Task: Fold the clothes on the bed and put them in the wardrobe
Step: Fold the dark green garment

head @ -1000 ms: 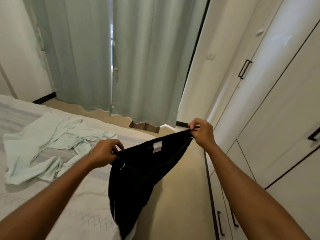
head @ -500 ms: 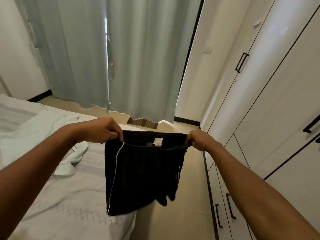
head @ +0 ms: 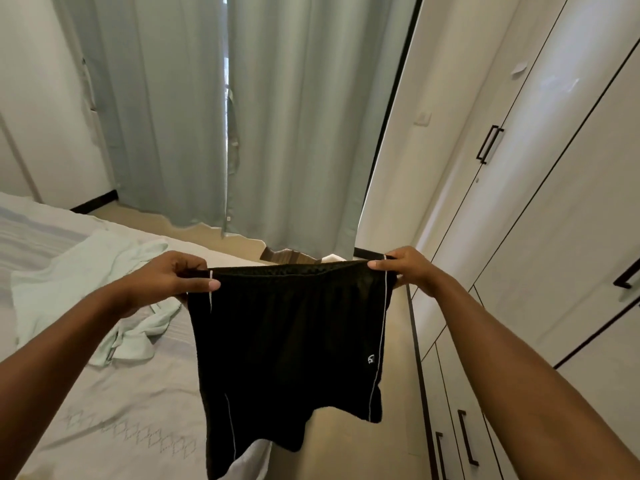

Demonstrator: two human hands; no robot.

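Note:
Black shorts [head: 291, 344] with thin white side stripes hang flat in the air in front of me, over the bed's corner and the floor. My left hand [head: 173, 278] pinches the left end of the waistband and my right hand [head: 405, 268] pinches the right end, stretching it level. A pale mint garment [head: 86, 278] lies crumpled on the bed [head: 104, 410] at the left, partly behind my left forearm. The white wardrobe [head: 540, 216] with black handles fills the right side, doors closed.
Pale green curtains [head: 277, 116] hang ahead over the far wall. A narrow strip of beige floor [head: 391, 427] runs between the bed and the wardrobe's lower drawers [head: 460, 441]. A small brown wooden object [head: 280, 254] sits by the curtain hem.
The shorts went from bunched and slanted to spread flat by the waistband. Both hands rose and moved apart, pulling the waistband taut and level.

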